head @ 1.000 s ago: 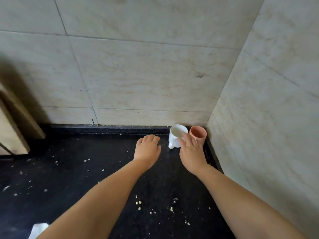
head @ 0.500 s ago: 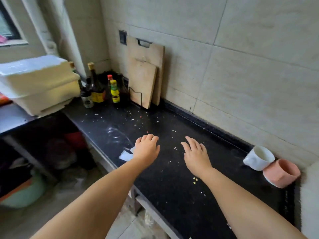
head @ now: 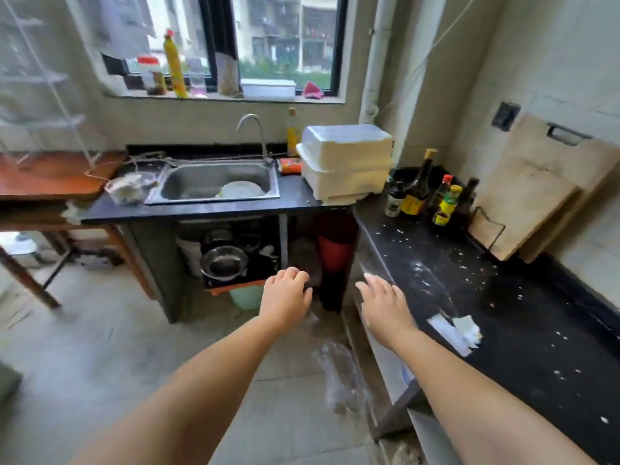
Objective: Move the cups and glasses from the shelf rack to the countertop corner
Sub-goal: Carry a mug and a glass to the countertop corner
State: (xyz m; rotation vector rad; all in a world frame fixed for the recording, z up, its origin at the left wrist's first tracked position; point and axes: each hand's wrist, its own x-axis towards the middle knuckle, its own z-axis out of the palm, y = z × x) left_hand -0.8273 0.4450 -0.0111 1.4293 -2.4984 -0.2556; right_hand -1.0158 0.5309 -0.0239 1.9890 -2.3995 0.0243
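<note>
— Looking at the change first: half a second back the white and pink cups sat at the right end of the black table; now neither cup is in frame, so where they are cannot be told from this view. The view has swung left to the sink (head: 214, 181) and window (head: 275, 38).

— And the hands?

— Both empty. The left hand (head: 287, 302) hangs over the floor at lower centre, fingers (head: 292, 275) loosely curled and holding nothing. The right hand (head: 385, 308) is at the table (head: 536, 330) edge, fingers (head: 372, 283) spread and relaxed, also holding nothing. Earlier both were over the table top.

— What is around?

— A white rack (head: 40, 78) blurs at the upper left, above a brown wooden table (head: 50, 172); I cannot tell what is on it. A white plate lies in the sink, a tap (head: 251, 129) behind it. A white foam box (head: 345, 162) stands right of the sink. Bottles (head: 429, 196) cluster in the corner at right, beside cutting boards (head: 536, 189) leaning on the tiled wall. Crumbs and a scrap of white paper (head: 459, 330) lie on the table. Under the sink, a steel bowl (head: 224, 261) and a red bin (head: 335, 253).

— Anything in the way?

— Open floor lies between the hands and the rack side.

— Any writing?

— Bottle labels show yellow and red, too blurred to read.
</note>
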